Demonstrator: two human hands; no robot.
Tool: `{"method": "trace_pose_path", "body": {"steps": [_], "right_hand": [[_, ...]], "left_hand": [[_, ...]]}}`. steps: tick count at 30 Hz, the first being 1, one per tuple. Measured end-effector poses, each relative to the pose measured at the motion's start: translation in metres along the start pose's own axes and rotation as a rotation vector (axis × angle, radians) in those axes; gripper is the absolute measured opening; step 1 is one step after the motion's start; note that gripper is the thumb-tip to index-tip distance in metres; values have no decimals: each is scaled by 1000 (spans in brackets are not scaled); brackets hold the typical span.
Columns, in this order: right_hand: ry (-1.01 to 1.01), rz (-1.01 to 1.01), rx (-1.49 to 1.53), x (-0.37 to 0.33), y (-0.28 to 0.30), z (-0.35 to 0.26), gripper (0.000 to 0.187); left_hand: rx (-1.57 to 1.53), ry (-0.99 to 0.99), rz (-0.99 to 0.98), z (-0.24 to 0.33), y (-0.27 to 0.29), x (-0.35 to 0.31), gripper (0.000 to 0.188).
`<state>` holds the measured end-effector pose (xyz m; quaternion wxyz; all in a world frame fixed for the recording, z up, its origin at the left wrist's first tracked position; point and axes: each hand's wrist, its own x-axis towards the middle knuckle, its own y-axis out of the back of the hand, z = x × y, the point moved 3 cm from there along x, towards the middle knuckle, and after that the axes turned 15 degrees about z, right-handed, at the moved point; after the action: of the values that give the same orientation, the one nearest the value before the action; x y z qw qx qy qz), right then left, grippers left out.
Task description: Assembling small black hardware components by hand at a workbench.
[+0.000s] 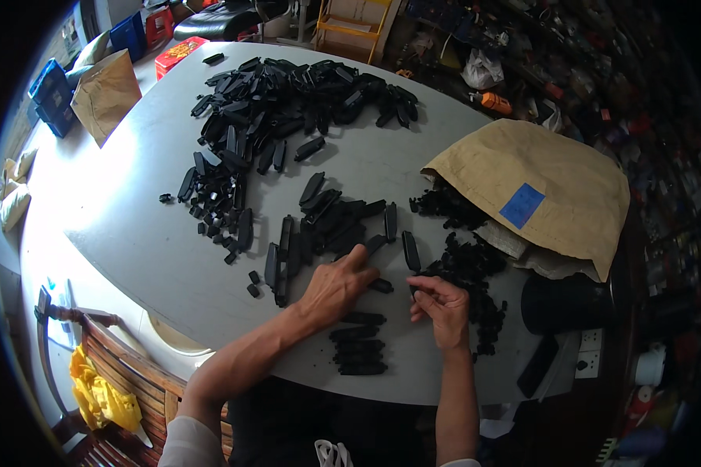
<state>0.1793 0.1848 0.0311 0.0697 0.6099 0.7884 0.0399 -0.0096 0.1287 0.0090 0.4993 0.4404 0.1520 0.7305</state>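
Note:
My left hand (pixel 336 286) is bent over the near edge of a loose cluster of long black plastic pieces (pixel 339 222). Its fingers are closed around a black plastic piece (pixel 381 286), whose end sticks out on the right; the rest is hidden. To its right, my right hand (pixel 442 310) pinches a small dark part (pixel 413 291) between thumb and fingertips. One long piece (pixel 410 251) lies just beyond those fingertips. Nearer to me, several similar pieces (pixel 358 346) lie side by side in a short column.
A big heap of black pieces (pixel 288 93) covers the far table (pixel 132 187). Small black blocks (pixel 218 191) lie at left. Small black parts (pixel 467 268) spill from a brown paper sack (pixel 545 179) at right. A wooden chair (pixel 125 358) stands at lower left.

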Motion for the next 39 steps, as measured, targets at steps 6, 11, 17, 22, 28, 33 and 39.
{"method": "trace_pose_path", "body": {"steps": [6,11,17,22,28,33,39], "right_hand": [[-95,-37,160,-1,0,4,24],[-85,50,-49,4,-3,1,23],[-27,-22,-430,4,-30,-19,11],[199,-120,-596,9,-39,-18,16],[521,-139,-677,8,-46,-22,18],[671,-147,-853,4,-50,-23,15],[545,-188,-808,10,-46,-27,13]], "left_hand": [[-90,28,-66,-9,-1,0,21],[-86,37,-89,-2,0,-2,15],[-174,92,-75,1,1,-2,9],[-233,89,-24,-6,-5,-5,11],[-274,95,-14,-7,-5,-5,12],[-247,100,-64,-2,1,-1,7],[-282,78,-84,-2,0,-2,7]]}}
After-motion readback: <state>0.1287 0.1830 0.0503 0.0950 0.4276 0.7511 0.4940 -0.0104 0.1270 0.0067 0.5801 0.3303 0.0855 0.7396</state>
